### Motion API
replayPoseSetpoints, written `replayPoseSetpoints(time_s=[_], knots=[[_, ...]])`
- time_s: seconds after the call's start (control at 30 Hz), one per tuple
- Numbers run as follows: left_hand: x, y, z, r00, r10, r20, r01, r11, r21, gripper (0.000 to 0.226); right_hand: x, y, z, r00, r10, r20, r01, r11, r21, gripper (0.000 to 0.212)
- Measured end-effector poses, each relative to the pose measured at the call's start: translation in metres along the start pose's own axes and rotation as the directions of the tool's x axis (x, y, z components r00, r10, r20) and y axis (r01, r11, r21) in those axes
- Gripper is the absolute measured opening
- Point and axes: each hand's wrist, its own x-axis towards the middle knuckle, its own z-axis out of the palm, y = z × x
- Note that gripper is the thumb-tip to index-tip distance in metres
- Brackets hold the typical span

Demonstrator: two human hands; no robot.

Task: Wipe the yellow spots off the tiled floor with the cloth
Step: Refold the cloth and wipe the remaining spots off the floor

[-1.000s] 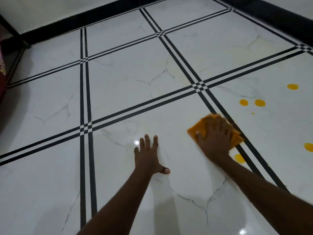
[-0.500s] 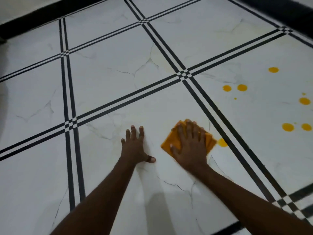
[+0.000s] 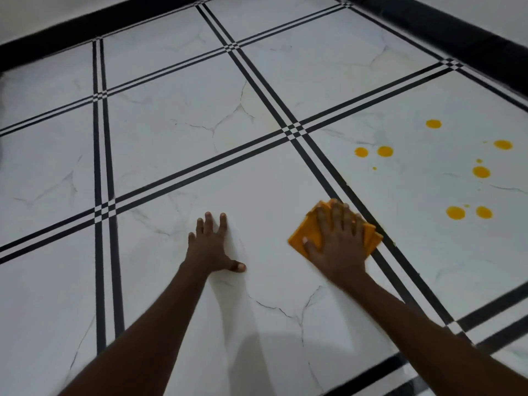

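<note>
Orange cloth [image 3: 310, 235], folded, lies flat under right hand [image 3: 338, 247], fingers spread and pressing it at the striped tile border; left hand [image 3: 211, 248] braces beside it, fingers splayed on tiled floor [image 3: 171, 281]. Wiping step in hand. Next, likely: push across the border to yellow spots [image 3: 455, 212] on the far-right tile.

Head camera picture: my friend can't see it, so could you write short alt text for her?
A person's right hand presses a folded orange cloth flat on a white tiled floor crossed by black stripes. The left hand rests spread on the tile beside it. Yellow spots dot the neighbouring tile to the right.
</note>
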Motion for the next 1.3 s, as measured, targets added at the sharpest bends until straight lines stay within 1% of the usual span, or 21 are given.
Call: replayPoseSetpoints(time_s=[0.07, 0.13, 0.2, 0.27, 0.37, 0.43, 0.5, 0.57, 0.6, 0.63, 0.67, 0.73, 0.83, 0.93, 1.0, 1.07, 1.1, 1.17, 1.2, 1.27, 1.3], knots=[[-0.006, 0.023, -0.003, 1.0, 0.018, -0.005, -0.018, 1.0, 0.022, 0.152, 0.024, -0.008, 0.002, 0.989, -0.144, 0.029, 0.144, 0.99, 0.015, 0.086], [-0.017, 0.061, 0.002, 0.995, 0.101, -0.017, -0.102, 0.995, -0.019, 0.153, 0.061, -0.005, 0.001, 0.979, -0.193, 0.066, 0.192, 0.981, 0.015, 0.085], [-0.026, 0.094, 0.012, 0.982, 0.19, -0.024, -0.19, 0.981, -0.035, 0.15, 0.083, 0.009, 0.001, 0.988, -0.125, 0.092, 0.126, 0.992, -0.005, 0.084], [-0.029, 0.107, 0.022, 0.976, 0.217, -0.032, -0.218, 0.975, -0.039, 0.145, 0.072, 0.031, 0.0, 0.998, -0.04, 0.041, 0.041, 0.999, -0.03, 0.083], [-0.029, 0.099, 0.034, 0.968, 0.234, -0.09, -0.238, 0.97, -0.041, 0.141, 0.018, 0.071, -0.009, 0.992, 0.12, -0.026, -0.12, 0.993, 0.002, 0.082], [-0.029, 0.096, 0.039, 0.966, 0.235, -0.11, -0.242, 0.969, -0.055, 0.139, -0.023, 0.066, -0.01, 0.981, 0.188, -0.05, -0.19, 0.982, -0.024, 0.085], [-0.029, 0.1, 0.039, 0.965, 0.238, -0.111, -0.245, 0.968, -0.052, 0.138, -0.039, 0.042, -0.005, 0.99, 0.134, -0.03, -0.135, 0.99, -0.034, 0.086], [-0.03, 0.1, 0.034, 0.966, 0.243, -0.088, -0.247, 0.969, -0.032, 0.139, -0.01, 0.024, -0.006, 0.999, -0.04, 0.019, 0.04, 0.999, -0.022, 0.085], [-0.032, 0.099, 0.031, 0.967, 0.246, -0.068, -0.248, 0.968, -0.028, 0.14, 0.013, 0.021, -0.007, 0.995, -0.088, 0.05, 0.09, 0.996, -0.027, 0.085], [-0.032, 0.096, 0.028, 0.966, 0.253, -0.046, -0.255, 0.967, -0.022, 0.142, 0.038, 0.022, -0.011, 0.992, -0.091, 0.093, 0.093, 0.995, -0.025, 0.085], [-0.035, 0.094, 0.027, 0.964, 0.263, -0.026, -0.263, 0.965, -0.007, 0.144, 0.058, 0.031, -0.012, 0.993, -0.047, 0.107, 0.049, 0.999, -0.021, 0.085], [-0.041, 0.089, 0.025, 0.959, 0.282, 0.0, -0.282, 0.959, 0.037, 0.147, 0.068, 0.054, -0.016, 0.993, 0.103, 0.059, -0.103, 0.995, -0.009, 0.083], [-0.046, 0.09, 0.028, 0.961, 0.278, -0.008, -0.277, 0.959, 0.067, 0.149, -0.003, 0.062, -0.02, 0.974, 0.225, -0.029, -0.226, 0.974, -0.011, 0.081], [-0.048, 0.096, 0.026, 0.965, 0.262, -0.01, -0.26, 0.961, 0.095, 0.148, -0.069, 0.038, -0.015, 0.982, 0.189, -0.028, -0.189, 0.982, -0.012, 0.085], [-0.048, 0.096, 0.026, 0.966, 0.258, -0.001, -0.257, 0.961, 0.099, 0.147, -0.049, 0.025, -0.012, 0.994, 0.111, 0.015, -0.111, 0.994, 0.011, 0.086], [-0.047, 0.097, 0.026, 0.966, 0.258, 0.002, -0.257, 0.961, 0.102, 0.147, 0.001, 0.023, -0.009, 0.999, 0.041, 0.035, -0.042, 0.999, 0.005, 0.086], [-0.046, 0.096, 0.026, 0.966, 0.259, -0.001, -0.257, 0.961, 0.103, 0.147, 0.027, 0.024, -0.011, 0.997, 0.043, 0.065, -0.043, 0.999, 0.003, 0.086], [-0.044, 0.092, 0.028, 0.965, 0.261, -0.007, -0.259, 0.962, 0.09, 0.148, 0.055, 0.034, -0.01, 0.991, 0.123, 0.051, -0.123, 0.992, 0.001, 0.084], [-0.044, 0.091, 0.028, 0.965, 0.262, -0.012, -0.26, 0.962, 0.081, 0.147, 0.056, 0.038, -0.01, 0.984, 0.177, 0.015, -0.177, 0.984, 0.017, 0.083], [-0.043, 0.091, 0.029, 0.965, 0.263, -0.019, -0.261, 0.962, 0.076, 0.148, 0.023, 0.029, -0.011, 0.962, 0.271, -0.043, -0.269, 0.962, 0.05, 0.083], [-0.042, 0.091, 0.03, 0.965, 0.26, -0.025, -0.258, 0.963, 0.075, 0.148, -0.003, 0.017, -0.011, 0.96, 0.276, -0.048, -0.274, 0.96, 0.051, 0.084]])
